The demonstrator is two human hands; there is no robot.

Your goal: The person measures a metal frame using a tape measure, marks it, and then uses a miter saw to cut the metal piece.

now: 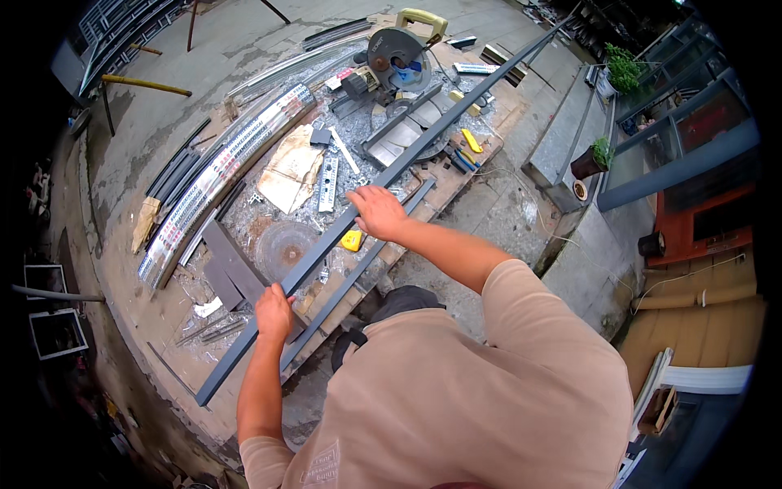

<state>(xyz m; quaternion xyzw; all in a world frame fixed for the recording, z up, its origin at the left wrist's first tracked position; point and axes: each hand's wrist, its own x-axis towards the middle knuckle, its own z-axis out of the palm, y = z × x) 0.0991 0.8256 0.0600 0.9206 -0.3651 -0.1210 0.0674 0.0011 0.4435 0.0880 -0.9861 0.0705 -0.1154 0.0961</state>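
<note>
A long dark grey metal profile (318,254) slants over the worktable (423,220), from the near left to beyond the far right edge. My left hand (274,312) is closed around its near part. Farther along, my right hand (379,212) grips the same profile from above, with the fingers curled over it. Just right of the bar lies a yellow tape measure (352,240), and a thinner grey strip (346,281) runs along the table edge. A round saw blade (287,248) lies left of the profile, between my hands. Past my right hand, the profile passes beside a miter saw (399,63).
Plastic-wrapped profiles (228,179) lie along the table's left side. A yellow utility knife (471,140) and pliers (461,159) rest near the right edge. Metal offcuts (228,265) and shavings litter the top. Potted plants (601,153) stand on a step at the right.
</note>
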